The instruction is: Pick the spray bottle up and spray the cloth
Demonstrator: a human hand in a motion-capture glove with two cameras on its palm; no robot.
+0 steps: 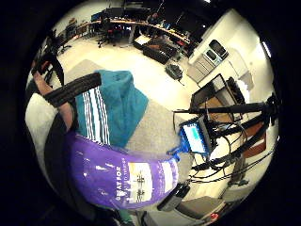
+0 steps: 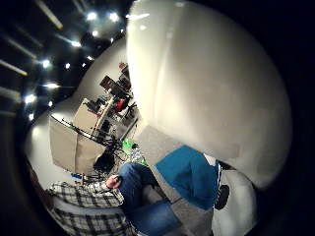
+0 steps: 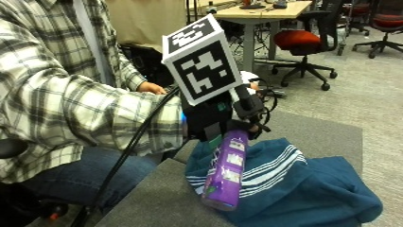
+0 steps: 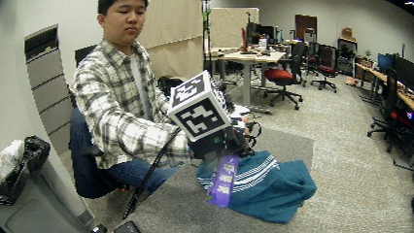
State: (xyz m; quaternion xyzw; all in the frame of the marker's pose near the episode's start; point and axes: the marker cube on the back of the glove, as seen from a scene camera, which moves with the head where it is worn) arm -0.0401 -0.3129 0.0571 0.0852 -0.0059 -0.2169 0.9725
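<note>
My gloved right hand [image 3: 220, 118] grips the top of a purple spray bottle [image 3: 225, 171] and holds it in the air, its body hanging down and tilted over the near edge of the cloth. The bottle [image 4: 223, 180] shows a white label [image 1: 141, 179] close to the palm. The teal cloth [image 3: 302, 184] with white stripes lies crumpled on the grey table [image 3: 157, 198], just beyond and under the bottle. The cloth [image 1: 117, 106] spreads below the palm, and it appears as a blue patch [image 2: 189, 174] in the thumb side view. The bottle's nozzle is hidden by the hand.
My bare left hand [image 3: 151, 87] rests back by my lap. Grey table surface [image 3: 321, 130] extends past the cloth. Office chairs [image 3: 308, 42] and desks stand behind. A tripod with a screen [image 1: 197, 134] stands beside the table.
</note>
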